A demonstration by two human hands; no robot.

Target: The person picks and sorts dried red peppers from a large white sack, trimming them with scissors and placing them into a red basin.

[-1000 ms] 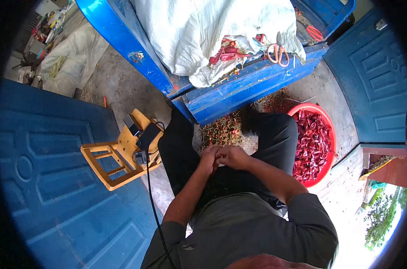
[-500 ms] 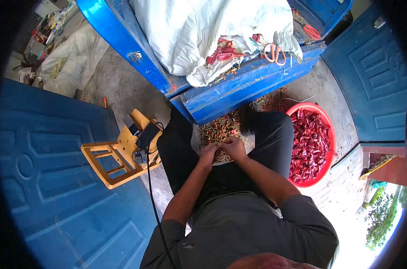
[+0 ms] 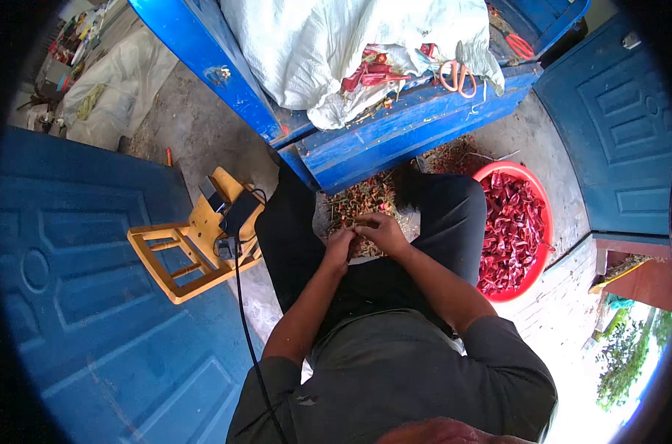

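Note:
My left hand (image 3: 340,246) and my right hand (image 3: 380,231) meet between my knees, fingers bent and nearly touching. Both are closed on something too small to make out. Beneath them lies a heap of stems and red scraps (image 3: 365,194). Right of my right knee stands a red basin (image 3: 549,229) filled with dried red chilies (image 3: 510,229). Ahead, more red chilies (image 3: 376,72) show at the opening of a white sack (image 3: 291,52), beside scissors with pale orange handles (image 3: 456,78).
The sack lies on a blue cart or bench (image 3: 417,126), where red-handled scissors (image 3: 519,46) also rest. A wooden chair (image 3: 184,251) with black devices and a cable (image 3: 251,333) is at my left. Blue doors (image 3: 77,259) flank both sides.
My right hand has risen a little and its fingers have spread slightly from my left hand. The whole view has shifted slightly.

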